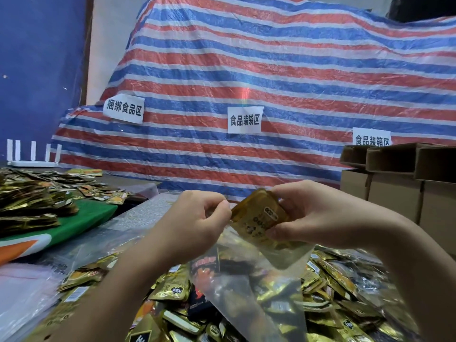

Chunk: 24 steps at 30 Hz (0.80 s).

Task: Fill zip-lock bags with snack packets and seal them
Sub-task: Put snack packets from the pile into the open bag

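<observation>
Hands up in front of me, mid-frame, over the packet pile. L hand: thumb + forefinger pinched on the edge of the clear zip bag at its mouth, other fingers curled. R hand: fingers curled round a gold snack packet, thumb on the near side, fingers over the far edge. Packet is tilted, its lower end at the bag mouth; can't tell how far in it sits. Bag hangs down from both hands toward the pile, see-through, w/ a dark red-print packet showing thru it; can't tell if that one is inside or behind.

Below: loose heap of gold packets across the bottom of view, touching the bag's lower part. L side: more gold packets stacked on a green cloth. Near L corner: flat clear bags on the table. R side: brown cardboard boxes, open tops. Behind: red/blue/white striped tarp w/ three white paper signs. Far L: white router w/ upright antennas.
</observation>
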Motion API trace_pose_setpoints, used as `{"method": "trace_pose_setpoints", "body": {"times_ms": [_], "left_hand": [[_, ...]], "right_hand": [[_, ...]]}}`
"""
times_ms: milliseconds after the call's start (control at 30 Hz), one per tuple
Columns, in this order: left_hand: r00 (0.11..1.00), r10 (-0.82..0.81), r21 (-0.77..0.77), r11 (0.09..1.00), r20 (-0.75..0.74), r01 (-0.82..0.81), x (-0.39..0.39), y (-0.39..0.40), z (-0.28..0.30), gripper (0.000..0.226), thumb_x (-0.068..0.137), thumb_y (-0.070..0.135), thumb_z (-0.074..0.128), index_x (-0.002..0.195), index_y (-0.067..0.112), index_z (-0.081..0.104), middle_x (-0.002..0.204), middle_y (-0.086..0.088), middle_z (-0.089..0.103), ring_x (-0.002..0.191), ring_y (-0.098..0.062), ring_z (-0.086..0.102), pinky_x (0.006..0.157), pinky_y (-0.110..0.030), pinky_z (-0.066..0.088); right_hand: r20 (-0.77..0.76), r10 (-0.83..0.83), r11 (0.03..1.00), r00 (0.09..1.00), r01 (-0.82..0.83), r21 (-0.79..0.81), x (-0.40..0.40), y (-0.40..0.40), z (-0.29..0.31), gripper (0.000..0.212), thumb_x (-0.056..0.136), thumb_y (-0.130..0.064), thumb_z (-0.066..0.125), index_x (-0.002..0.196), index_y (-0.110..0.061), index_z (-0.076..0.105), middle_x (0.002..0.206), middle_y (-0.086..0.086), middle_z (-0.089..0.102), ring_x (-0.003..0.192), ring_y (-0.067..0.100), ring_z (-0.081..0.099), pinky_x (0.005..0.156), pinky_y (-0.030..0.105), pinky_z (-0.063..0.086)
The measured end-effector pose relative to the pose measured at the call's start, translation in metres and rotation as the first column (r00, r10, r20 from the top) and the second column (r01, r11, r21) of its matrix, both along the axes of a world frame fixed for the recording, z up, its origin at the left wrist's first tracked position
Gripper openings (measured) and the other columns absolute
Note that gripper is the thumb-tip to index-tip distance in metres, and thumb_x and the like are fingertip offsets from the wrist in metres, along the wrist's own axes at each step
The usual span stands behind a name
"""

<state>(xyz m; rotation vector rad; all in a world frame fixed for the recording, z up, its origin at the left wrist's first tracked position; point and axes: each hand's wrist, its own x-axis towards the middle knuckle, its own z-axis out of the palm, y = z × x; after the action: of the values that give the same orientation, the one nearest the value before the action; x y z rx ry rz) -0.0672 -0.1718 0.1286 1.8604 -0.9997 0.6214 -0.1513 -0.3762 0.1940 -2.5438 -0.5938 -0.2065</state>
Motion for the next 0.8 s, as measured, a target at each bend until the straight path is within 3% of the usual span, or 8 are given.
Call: {"method": "trace_pose_setpoints", "body": {"times_ms": [67, 200, 300, 400, 500, 567, 633, 800], "left_hand": [[1.0, 0.001, 0.038, 0.999, 0.025, -0.002, 0.002, -0.002, -0.003, 0.045, 0.089, 0.036, 0.042, 0.063, 0.004, 0.061, 0.057, -0.01, 0.058, 0.054, -0.026, 0.054, 0.051, -0.044, 0.043], [0.99, -0.02, 0.056, 0.998, 0.138, 0.013, 0.001, -0.007, -0.005, 0.045, 0.095, 0.034, 0.043, 0.052, 0.026, 0.05, 0.05, 0.012, 0.053, 0.046, -0.007, 0.047, 0.044, -0.015, 0.029], [0.984, -0.022, 0.019, 1.0, 0.179, 0.019, 0.003, -0.009, -0.006, 0.052, 0.097, 0.048, 0.041, 0.056, 0.02, 0.057, 0.052, 0.005, 0.057, 0.049, -0.012, 0.053, 0.045, -0.022, 0.038], [0.989, -0.141, -0.048, 0.989, -0.046, 0.139, 0.007, -0.001, -0.003, 0.062, 0.087, 0.066, 0.04, 0.076, 0.013, 0.07, 0.069, -0.009, 0.069, 0.062, -0.022, 0.066, 0.056, -0.04, 0.053], [0.948, -0.255, 0.026, 0.964, -0.189, 0.264, 0.009, 0.01, -0.001, 0.035, 0.084, 0.056, 0.064, 0.099, 0.025, 0.07, 0.089, 0.004, 0.075, 0.078, -0.009, 0.072, 0.066, -0.021, 0.055], [0.92, -0.297, 0.038, 0.948, -0.254, 0.317, 0.009, 0.012, -0.001, 0.034, 0.08, 0.045, 0.074, 0.107, 0.025, 0.067, 0.099, 0.006, 0.075, 0.087, -0.013, 0.073, 0.079, -0.027, 0.058], [0.933, -0.274, 0.036, 0.956, -0.232, 0.29, 0.008, 0.01, -0.001, 0.033, 0.079, 0.038, 0.073, 0.108, 0.023, 0.068, 0.099, 0.007, 0.075, 0.087, -0.013, 0.073, 0.081, -0.031, 0.059], [0.946, -0.276, 0.025, 0.958, -0.171, 0.284, -0.001, 0.003, -0.001, 0.033, 0.076, 0.031, 0.071, 0.107, 0.021, 0.074, 0.097, 0.014, 0.076, 0.088, -0.005, 0.073, 0.077, -0.019, 0.057]], "right_hand": [[-0.004, -0.019, 0.994, 1.0, 0.018, -0.11, -0.001, 0.001, 0.001, 0.013, 0.086, -0.017, 0.074, 0.099, -0.019, 0.07, 0.091, 0.008, 0.073, 0.088, 0.031, 0.069, 0.08, 0.056, 0.054], [0.048, -0.075, 0.959, 0.996, 0.085, -0.269, 0.002, 0.008, -0.002, 0.006, 0.083, -0.022, 0.073, 0.084, -0.024, 0.067, 0.079, 0.0, 0.069, 0.071, 0.017, 0.064, 0.064, 0.037, 0.053], [0.083, -0.071, 0.956, 0.994, 0.091, -0.278, 0.004, 0.011, -0.005, 0.006, 0.083, -0.025, 0.073, 0.084, -0.024, 0.068, 0.077, -0.004, 0.068, 0.067, 0.009, 0.062, 0.06, 0.029, 0.053], [0.104, -0.048, 0.975, 0.993, 0.07, -0.212, 0.004, 0.006, -0.002, 0.01, 0.084, -0.025, 0.074, 0.084, -0.019, 0.066, 0.071, -0.003, 0.062, 0.06, 0.009, 0.054, 0.055, 0.03, 0.044], [0.061, -0.07, 0.993, 0.996, 0.075, -0.091, 0.005, -0.002, 0.004, 0.013, 0.086, -0.022, 0.076, 0.094, -0.02, 0.066, 0.081, 0.0, 0.072, 0.073, 0.021, 0.068, 0.065, 0.036, 0.054], [-0.003, -0.091, 0.995, 0.996, 0.091, -0.043, 0.007, -0.005, 0.008, 0.019, 0.086, -0.022, 0.076, 0.1, -0.021, 0.064, 0.087, -0.002, 0.076, 0.08, 0.02, 0.073, 0.07, 0.034, 0.058], [-0.029, -0.104, 0.993, 0.994, 0.101, -0.066, 0.008, -0.007, 0.011, 0.02, 0.086, -0.024, 0.077, 0.102, -0.022, 0.064, 0.089, -0.002, 0.077, 0.081, 0.018, 0.074, 0.071, 0.035, 0.06], [-0.035, -0.12, 0.977, 0.992, 0.112, -0.183, 0.007, -0.008, 0.017, 0.016, 0.085, -0.029, 0.078, 0.099, -0.027, 0.071, 0.089, -0.009, 0.076, 0.08, 0.01, 0.072, 0.072, 0.032, 0.061]]}}
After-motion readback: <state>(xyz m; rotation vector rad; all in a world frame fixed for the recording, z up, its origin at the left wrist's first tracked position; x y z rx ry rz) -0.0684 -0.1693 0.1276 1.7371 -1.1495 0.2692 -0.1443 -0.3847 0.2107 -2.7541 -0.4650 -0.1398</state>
